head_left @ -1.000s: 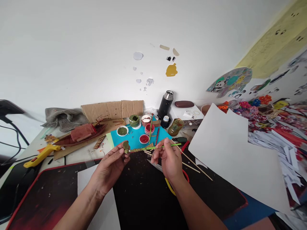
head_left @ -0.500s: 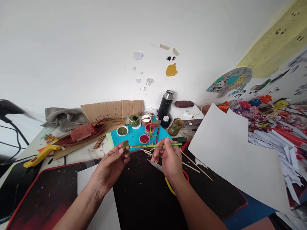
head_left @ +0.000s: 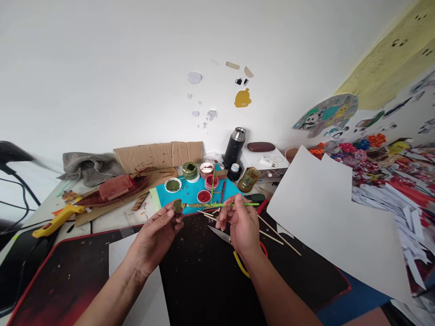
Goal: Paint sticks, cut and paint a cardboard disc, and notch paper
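My left hand point(head_left: 158, 233) pinches a small round piece point(head_left: 177, 205) coated in olive green. Between the thumb and fingers of my right hand point(head_left: 243, 224) is a thin green paintbrush point(head_left: 207, 205), held level, its bristle end at the right edge of the small piece. Beyond the hands, a blue sheet point(head_left: 185, 195) bears a green paint jar point(head_left: 190, 171), a lid with green paint point(head_left: 173, 184), a jar of red paint point(head_left: 211, 182) and a red-painted lid point(head_left: 204, 196). Another brush rests across the red jar.
Scissors point(head_left: 242, 264) and wooden sticks point(head_left: 272, 237) lie beside and under my right hand. A red model boat point(head_left: 113, 190) and yellow glue gun point(head_left: 58, 221) are at left, a black flask point(head_left: 234, 147) behind, white card point(head_left: 326, 226) at right.
The brush has shifted very slightly to the right in my right hand. My left hand holds the small piece in nearly the same place, with its painted face turned a little.
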The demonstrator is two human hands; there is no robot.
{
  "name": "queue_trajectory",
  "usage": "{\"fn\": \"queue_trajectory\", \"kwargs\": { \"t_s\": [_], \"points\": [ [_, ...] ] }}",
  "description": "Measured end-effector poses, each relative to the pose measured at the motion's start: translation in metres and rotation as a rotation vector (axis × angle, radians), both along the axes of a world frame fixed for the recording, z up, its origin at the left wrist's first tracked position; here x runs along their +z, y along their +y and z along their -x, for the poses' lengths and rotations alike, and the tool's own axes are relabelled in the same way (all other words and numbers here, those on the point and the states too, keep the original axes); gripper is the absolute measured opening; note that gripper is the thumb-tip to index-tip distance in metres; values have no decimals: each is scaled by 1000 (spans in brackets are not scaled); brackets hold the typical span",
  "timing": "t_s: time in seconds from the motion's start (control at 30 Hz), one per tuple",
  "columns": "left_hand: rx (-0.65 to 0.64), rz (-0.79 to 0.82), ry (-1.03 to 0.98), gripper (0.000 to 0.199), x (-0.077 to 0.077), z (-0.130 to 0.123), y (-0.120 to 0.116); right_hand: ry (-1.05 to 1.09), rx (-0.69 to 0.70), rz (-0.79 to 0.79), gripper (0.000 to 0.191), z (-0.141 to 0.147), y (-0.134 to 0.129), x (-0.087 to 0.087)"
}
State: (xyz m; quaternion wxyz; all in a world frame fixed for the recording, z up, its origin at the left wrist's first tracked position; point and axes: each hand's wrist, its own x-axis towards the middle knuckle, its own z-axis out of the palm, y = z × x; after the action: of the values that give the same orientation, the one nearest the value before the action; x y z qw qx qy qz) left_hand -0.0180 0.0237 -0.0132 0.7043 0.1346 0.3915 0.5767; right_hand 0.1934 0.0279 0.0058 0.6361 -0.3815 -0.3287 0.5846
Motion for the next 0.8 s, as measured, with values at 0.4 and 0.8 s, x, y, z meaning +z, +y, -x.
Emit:
{"fn": "queue_trajectory", "kwargs": {
  "t_s": [0.4, 0.8],
  "points": [
    [-7, -1, -7, 51, 0, 0, 0, -20, 0, -1, 59, 1, 1, -3],
    [-14, -5, -19, 44, -3, 1, 0, -4, -22, 9, 59, 0, 2, -5]
  ]
}}
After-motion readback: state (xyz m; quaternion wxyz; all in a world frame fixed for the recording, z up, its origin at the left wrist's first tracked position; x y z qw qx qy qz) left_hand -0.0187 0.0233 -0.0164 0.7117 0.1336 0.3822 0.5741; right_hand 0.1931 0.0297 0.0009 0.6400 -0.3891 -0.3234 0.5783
